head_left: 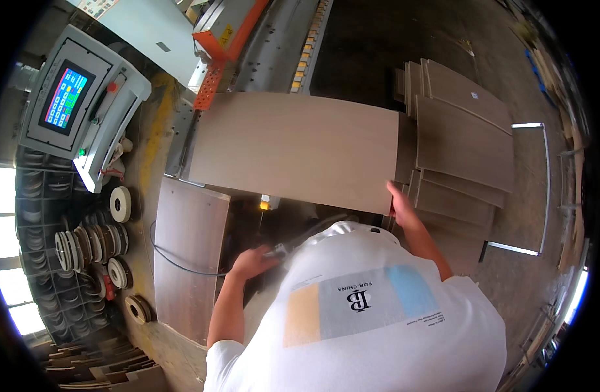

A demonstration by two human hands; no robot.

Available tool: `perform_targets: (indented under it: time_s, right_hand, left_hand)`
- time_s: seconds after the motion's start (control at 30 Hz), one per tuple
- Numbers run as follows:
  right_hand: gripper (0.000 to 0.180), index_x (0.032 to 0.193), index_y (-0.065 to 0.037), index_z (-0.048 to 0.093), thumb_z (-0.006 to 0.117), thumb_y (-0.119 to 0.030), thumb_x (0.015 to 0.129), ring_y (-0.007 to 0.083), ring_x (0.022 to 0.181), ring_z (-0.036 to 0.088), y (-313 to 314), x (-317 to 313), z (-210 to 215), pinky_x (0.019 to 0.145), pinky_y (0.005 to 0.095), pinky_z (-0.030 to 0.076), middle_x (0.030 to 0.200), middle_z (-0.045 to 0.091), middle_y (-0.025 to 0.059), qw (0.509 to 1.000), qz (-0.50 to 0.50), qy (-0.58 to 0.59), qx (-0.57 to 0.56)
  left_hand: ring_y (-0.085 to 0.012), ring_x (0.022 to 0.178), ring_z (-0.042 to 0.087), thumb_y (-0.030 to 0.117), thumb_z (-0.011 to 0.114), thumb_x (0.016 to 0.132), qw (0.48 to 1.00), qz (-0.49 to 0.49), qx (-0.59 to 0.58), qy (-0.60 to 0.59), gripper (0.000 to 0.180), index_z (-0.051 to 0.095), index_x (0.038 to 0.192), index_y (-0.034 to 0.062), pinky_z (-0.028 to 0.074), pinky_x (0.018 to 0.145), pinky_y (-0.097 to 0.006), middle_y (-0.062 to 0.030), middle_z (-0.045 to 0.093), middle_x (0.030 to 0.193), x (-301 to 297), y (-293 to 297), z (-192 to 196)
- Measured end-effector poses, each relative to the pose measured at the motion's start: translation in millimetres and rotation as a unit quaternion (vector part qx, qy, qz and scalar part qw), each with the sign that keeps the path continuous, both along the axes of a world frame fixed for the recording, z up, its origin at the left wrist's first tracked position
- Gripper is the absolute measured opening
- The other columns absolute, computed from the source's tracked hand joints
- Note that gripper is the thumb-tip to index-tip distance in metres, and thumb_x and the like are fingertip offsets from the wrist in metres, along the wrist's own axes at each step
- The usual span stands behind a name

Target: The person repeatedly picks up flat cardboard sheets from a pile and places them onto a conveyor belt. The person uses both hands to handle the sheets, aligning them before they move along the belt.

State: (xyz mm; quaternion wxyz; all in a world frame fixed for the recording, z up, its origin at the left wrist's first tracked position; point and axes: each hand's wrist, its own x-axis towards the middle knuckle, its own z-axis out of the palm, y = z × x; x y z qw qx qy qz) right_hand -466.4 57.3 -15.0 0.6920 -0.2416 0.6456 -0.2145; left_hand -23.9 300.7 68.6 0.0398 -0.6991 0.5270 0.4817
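A large flat brown panel (pixel 293 147) lies across in front of me, its left end at the machine's metal bed. My right hand (pixel 400 204) is closed on the panel's near right corner, thumb along the right edge and the other fingers mostly hidden. Lower and to the left, my left hand (pixel 253 261) is closed around a small silver metal tool (pixel 279 251), whose exact kind is too blurred to tell. That hand is apart from the panel. Beside it stands a brown board-topped surface (pixel 190 255) with a dark hose (pixel 182 266) across it.
Stacked brown panels (pixel 466 140) stand at the right. An orange bracket (pixel 209 85) on the machine hangs at the panel's far left corner. A control console (pixel 68 98) with a lit screen is at the left. Edge-band rolls (pixel 91 248) lie on the floor below it.
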Motion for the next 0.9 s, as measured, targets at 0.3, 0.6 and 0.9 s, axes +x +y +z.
perform_targets:
  time_s: [0.3, 0.6, 0.9]
  right_hand:
    - [0.051, 0.134, -0.002, 0.057, 0.067, -0.037, 0.098, 0.0248, 0.119, 0.060, 14, 48, -1, 0.101, 0.0402, 0.049, 0.130, 0.063, 0.0098, 0.965, -0.071, -0.238, 0.081]
    - [0.051, 0.136, -0.002, 0.055, 0.066, -0.036, 0.099, 0.0278, 0.120, 0.058, 9, 99, 32, 0.102, 0.0433, 0.048, 0.132, 0.060, 0.0108, 0.958, -0.129, -0.244, 0.084]
    - [0.068, 0.142, -0.012, 0.053, 0.075, -0.048, 0.089, 0.0241, 0.131, 0.051, -44, 88, -9, 0.110, 0.0434, 0.041, 0.140, 0.058, 0.0052, 0.979, -0.141, -0.133, 0.069]
  left_hand:
    - [-0.0277, 0.069, 0.069, 0.036, 0.065, 0.097, 0.864, 0.470, -0.175, -0.045, 0.035, 0.051, 0.107, 0.0048, 0.053, 0.058, -0.040, -0.0181, 0.068, 0.081, 22, 2, -56]
    - [-0.0078, 0.067, 0.059, 0.014, 0.072, 0.093, 0.789, 0.540, -0.181, 0.232, 0.021, 0.065, 0.111, 0.0053, 0.048, 0.060, -0.024, -0.0008, 0.066, 0.081, -10, -20, -24]
    - [-0.0088, 0.076, 0.062, 0.026, 0.066, 0.097, 0.818, 0.538, -0.083, 0.187, 0.027, 0.069, 0.117, 0.0093, 0.049, 0.063, -0.026, -0.0012, 0.069, 0.089, -14, -19, 6]
